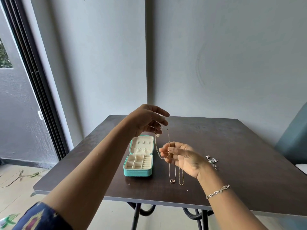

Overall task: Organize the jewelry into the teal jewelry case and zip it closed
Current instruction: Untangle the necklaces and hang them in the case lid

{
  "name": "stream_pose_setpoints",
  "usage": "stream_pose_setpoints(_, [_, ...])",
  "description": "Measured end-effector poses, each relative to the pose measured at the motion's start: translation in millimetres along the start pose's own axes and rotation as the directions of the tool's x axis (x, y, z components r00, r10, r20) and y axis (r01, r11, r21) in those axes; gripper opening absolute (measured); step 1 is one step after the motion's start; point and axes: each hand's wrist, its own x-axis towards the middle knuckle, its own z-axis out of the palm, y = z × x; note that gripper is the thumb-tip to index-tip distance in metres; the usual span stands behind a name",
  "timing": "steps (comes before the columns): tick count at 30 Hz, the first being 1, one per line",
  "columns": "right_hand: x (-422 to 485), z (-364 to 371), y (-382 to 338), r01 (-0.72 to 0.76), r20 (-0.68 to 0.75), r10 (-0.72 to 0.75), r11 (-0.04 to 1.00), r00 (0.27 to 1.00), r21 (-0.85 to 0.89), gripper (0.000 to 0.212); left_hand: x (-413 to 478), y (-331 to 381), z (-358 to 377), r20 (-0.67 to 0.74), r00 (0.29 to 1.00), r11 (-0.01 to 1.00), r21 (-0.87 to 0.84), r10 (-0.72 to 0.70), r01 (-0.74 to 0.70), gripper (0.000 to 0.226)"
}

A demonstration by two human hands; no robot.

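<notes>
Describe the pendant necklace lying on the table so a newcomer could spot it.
On the dark table, just right of the open teal jewelry case, two thin chains lie side by side. The pendant necklace is the left one, ending in linked rings; the plain gold chain beside it has none.

Domestic room, looks like home sitting corner by balcony door. Small dark wood-top counter (232, 155) on curved black metal legs (136, 214), set near corner where two plain pale painted walls (216, 63) meet. Dark-framed sliding door (41, 90) at left; grey outer wall and foliage (4, 58) seen through it. Pale floor (15, 193) with stray leaves (33, 175). Teal upholstered seat (294, 140) off counter's right edge.
</notes>
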Motion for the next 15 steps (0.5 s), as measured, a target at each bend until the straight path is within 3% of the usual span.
stream_pose_setpoints(2, [3, 4, -6, 0.059, 0.009, -0.058, 0.997, 0.998, -0.055, 0.066, -1, -2, 0, -0.006, 1.0, 1.0, 0.015, -0.015, 0.015, 0.019])
stream_pose_setpoints(4, [7, 9, -14, 0.126, 0.005, -0.126, 0.99, 0.992, -0.059, 0.076, -1, -4, 1, -0.004, 0.999, 0.999, 0.02, -0.031, 0.032, 0.019])
stream_pose_setpoints(9, [16, 27, -26, 0.175, 0.002, -0.175, 0.984, 0.985, -0.022, 0.064, -1, -7, 4, -0.004, 0.999, 0.997, 0.072, -0.039, 0.039, 0.02])
stream_pose_setpoints(15, [13, 26, -14, 0.112, -0.009, -0.112, 0.994, 0.994, -0.012, 0.046, -4, -5, 0, 0.016, 0.999, 0.999, 0.009, -0.04, 0.04, 0.02])
